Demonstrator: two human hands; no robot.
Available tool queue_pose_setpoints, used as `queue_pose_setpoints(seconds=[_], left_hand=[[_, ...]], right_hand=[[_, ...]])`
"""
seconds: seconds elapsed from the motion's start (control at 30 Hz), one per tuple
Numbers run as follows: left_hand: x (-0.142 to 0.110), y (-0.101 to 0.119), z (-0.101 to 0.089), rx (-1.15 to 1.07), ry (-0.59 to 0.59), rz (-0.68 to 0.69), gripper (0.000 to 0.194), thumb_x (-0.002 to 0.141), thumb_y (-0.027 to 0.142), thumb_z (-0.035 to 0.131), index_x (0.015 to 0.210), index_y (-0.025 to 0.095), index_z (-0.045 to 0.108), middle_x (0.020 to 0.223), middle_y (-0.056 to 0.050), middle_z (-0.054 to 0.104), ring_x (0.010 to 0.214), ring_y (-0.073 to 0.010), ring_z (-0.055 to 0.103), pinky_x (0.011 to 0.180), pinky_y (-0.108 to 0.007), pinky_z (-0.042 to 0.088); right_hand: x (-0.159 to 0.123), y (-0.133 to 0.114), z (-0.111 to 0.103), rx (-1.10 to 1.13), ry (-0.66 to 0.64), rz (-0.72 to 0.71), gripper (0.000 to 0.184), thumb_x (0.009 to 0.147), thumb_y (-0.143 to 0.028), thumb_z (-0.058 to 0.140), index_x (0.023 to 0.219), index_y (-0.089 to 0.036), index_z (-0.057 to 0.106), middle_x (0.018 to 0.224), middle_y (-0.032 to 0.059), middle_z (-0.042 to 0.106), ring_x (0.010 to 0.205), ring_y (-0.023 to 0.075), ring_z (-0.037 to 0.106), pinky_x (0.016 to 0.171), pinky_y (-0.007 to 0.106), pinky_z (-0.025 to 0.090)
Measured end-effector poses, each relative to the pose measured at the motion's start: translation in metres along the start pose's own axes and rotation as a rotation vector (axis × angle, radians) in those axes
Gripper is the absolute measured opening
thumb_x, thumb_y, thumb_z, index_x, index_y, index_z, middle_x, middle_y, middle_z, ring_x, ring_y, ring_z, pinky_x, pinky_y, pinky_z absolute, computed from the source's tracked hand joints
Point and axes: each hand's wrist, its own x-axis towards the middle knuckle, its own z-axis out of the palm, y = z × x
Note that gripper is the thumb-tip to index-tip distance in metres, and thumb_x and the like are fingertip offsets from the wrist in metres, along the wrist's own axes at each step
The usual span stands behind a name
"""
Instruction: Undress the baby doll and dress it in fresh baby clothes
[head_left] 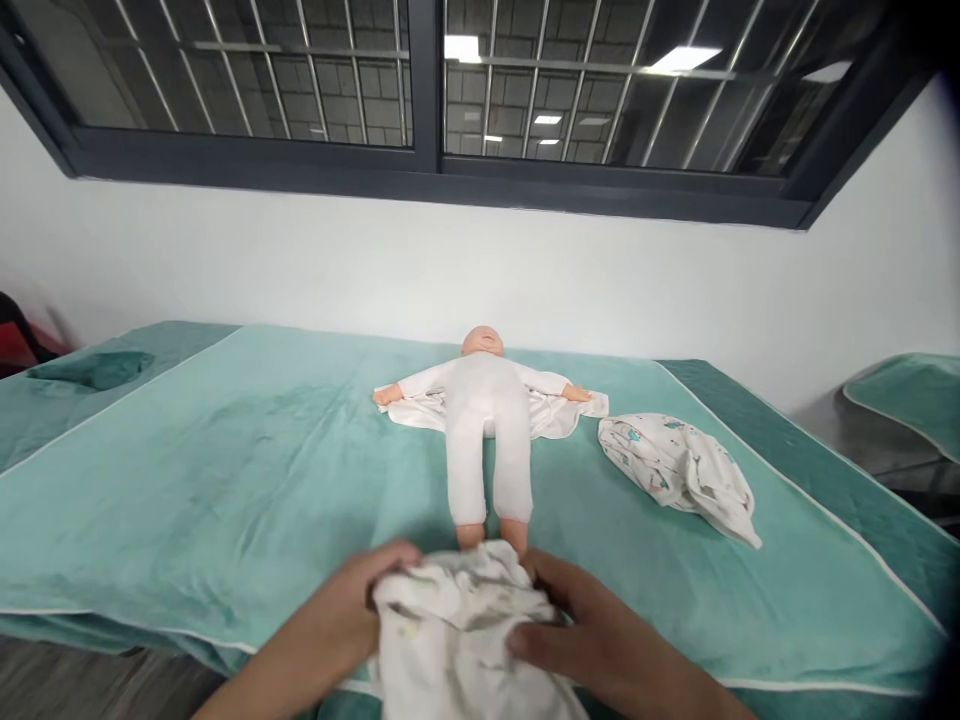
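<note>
A baby doll point(487, 415) in a white bodysuit lies on its back on the teal blanket point(225, 470), arms spread, feet toward me. Under its upper body lies an open white garment point(559, 415). At the doll's feet, both my hands bunch up a white cloth garment point(461, 630). My left hand point(352, 605) grips its left side with curled fingers. My right hand point(577, 625) holds the right side, fingers pressed into the fabric.
A crumpled white patterned cloth point(679, 470) lies to the right of the doll. The white wall point(300, 265) and a dark-framed window point(427, 170) stand behind the bed. Another teal-covered surface point(911, 395) shows at the far right.
</note>
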Motion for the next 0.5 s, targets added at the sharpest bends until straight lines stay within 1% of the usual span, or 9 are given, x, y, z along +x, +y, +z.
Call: queue_pose_setpoints(seconds=[0.1, 0.17, 0.23, 0.27, 0.33, 0.37, 0.4, 0.43, 0.5], left_hand=[[0.014, 0.002, -0.044, 0.289, 0.390, 0.103, 0.024, 0.077, 0.023, 0.053, 0.098, 0.021, 0.061, 0.096, -0.003, 0.065, 0.090, -0.0223, 0.061, 0.080, -0.031, 0.049], [0.026, 0.009, -0.067, 0.501, 0.510, 0.181, 0.040, 0.070, 0.014, 0.048, 0.105, 0.022, 0.064, 0.109, -0.007, 0.064, 0.103, -0.0254, 0.060, 0.090, -0.036, 0.047], [0.040, 0.022, -0.079, 0.558, 0.404, 0.271, 0.054, 0.067, 0.012, 0.049, 0.118, 0.024, 0.063, 0.127, -0.008, 0.058, 0.119, -0.0272, 0.053, 0.100, -0.039, 0.043], [0.049, 0.030, -0.080, 0.514, 0.291, 0.293, 0.058, 0.068, 0.014, 0.052, 0.125, 0.025, 0.059, 0.135, -0.007, 0.054, 0.125, -0.0272, 0.050, 0.102, -0.038, 0.042], [0.073, 0.046, -0.075, 0.358, 0.095, 0.251, 0.059, 0.073, 0.026, 0.060, 0.131, 0.027, 0.055, 0.139, -0.006, 0.053, 0.127, -0.0276, 0.050, 0.100, -0.037, 0.045], [0.089, 0.051, -0.069, 0.279, 0.069, 0.206, 0.055, 0.074, 0.035, 0.063, 0.128, 0.025, 0.058, 0.134, -0.007, 0.058, 0.122, -0.0291, 0.054, 0.095, -0.036, 0.048], [0.107, 0.055, -0.062, 0.238, 0.137, 0.164, 0.047, 0.075, 0.043, 0.062, 0.117, 0.022, 0.064, 0.123, -0.009, 0.065, 0.114, -0.0306, 0.059, 0.091, -0.038, 0.049], [0.126, 0.056, -0.053, 0.240, 0.145, 0.139, 0.045, 0.076, 0.051, 0.060, 0.108, 0.019, 0.068, 0.112, -0.010, 0.069, 0.105, -0.0316, 0.062, 0.088, -0.039, 0.050], [0.162, 0.054, -0.037, 0.147, 0.084, 0.128, 0.053, 0.076, 0.058, 0.060, 0.111, 0.018, 0.065, 0.111, -0.010, 0.071, 0.103, -0.0303, 0.064, 0.088, -0.037, 0.050]], right_hand=[[0.040, -0.023, 0.006, -0.238, 0.059, -0.165, 0.033, 0.076, -0.040, 0.069, 0.103, -0.023, 0.062, 0.100, 0.0016, 0.064, 0.092, 0.0206, 0.057, 0.081, 0.032, 0.045], [0.083, -0.033, -0.012, -0.326, 0.170, -0.335, 0.040, 0.080, -0.043, 0.066, 0.114, -0.025, 0.058, 0.111, 0.0040, 0.062, 0.100, 0.0213, 0.057, 0.088, 0.035, 0.044], [0.132, -0.040, -0.054, -0.427, 0.405, -0.489, 0.038, 0.086, -0.043, 0.057, 0.119, -0.025, 0.054, 0.121, 0.0066, 0.059, 0.111, 0.0220, 0.054, 0.099, 0.038, 0.039], [0.157, -0.042, -0.081, -0.483, 0.541, -0.475, 0.042, 0.086, -0.045, 0.056, 0.122, -0.022, 0.052, 0.125, 0.0091, 0.057, 0.115, 0.0231, 0.052, 0.101, 0.039, 0.038], [0.204, -0.041, -0.137, -0.648, 0.729, -0.221, 0.060, 0.087, -0.051, 0.052, 0.135, -0.016, 0.042, 0.140, 0.0165, 0.046, 0.129, 0.0264, 0.043, 0.107, 0.040, 0.034], [0.225, -0.039, -0.162, -0.663, 0.725, -0.143, 0.068, 0.086, -0.051, 0.053, 0.138, -0.009, 0.039, 0.141, 0.0226, 0.044, 0.130, 0.0307, 0.042, 0.106, 0.042, 0.033], [0.242, -0.036, -0.183, -0.668, 0.701, -0.101, 0.074, 0.086, -0.053, 0.053, 0.139, -0.005, 0.038, 0.138, 0.0259, 0.047, 0.127, 0.0332, 0.047, 0.104, 0.044, 0.036], [0.257, -0.033, -0.199, -0.678, 0.661, -0.058, 0.078, 0.085, -0.056, 0.052, 0.139, -0.002, 0.037, 0.133, 0.0271, 0.052, 0.122, 0.0344, 0.052, 0.100, 0.044, 0.040], [0.280, -0.027, -0.217, -0.692, 0.571, -0.038, 0.080, 0.085, -0.062, 0.050, 0.138, -0.002, 0.042, 0.125, 0.0260, 0.060, 0.113, 0.0343, 0.059, 0.094, 0.042, 0.044]])
